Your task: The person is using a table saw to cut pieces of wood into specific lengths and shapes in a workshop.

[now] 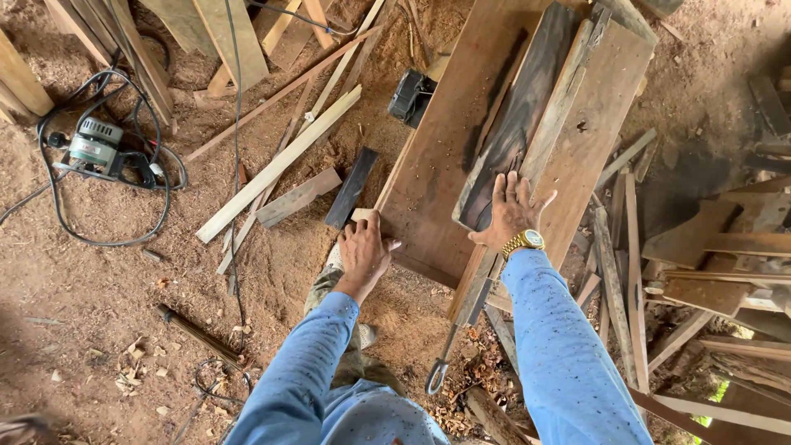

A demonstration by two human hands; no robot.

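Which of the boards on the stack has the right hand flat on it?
The dark, almost black plank. The right hand lies flat on its near end; the pale narrow strip beside it and the wide reddish-brown board underneath are lighter.
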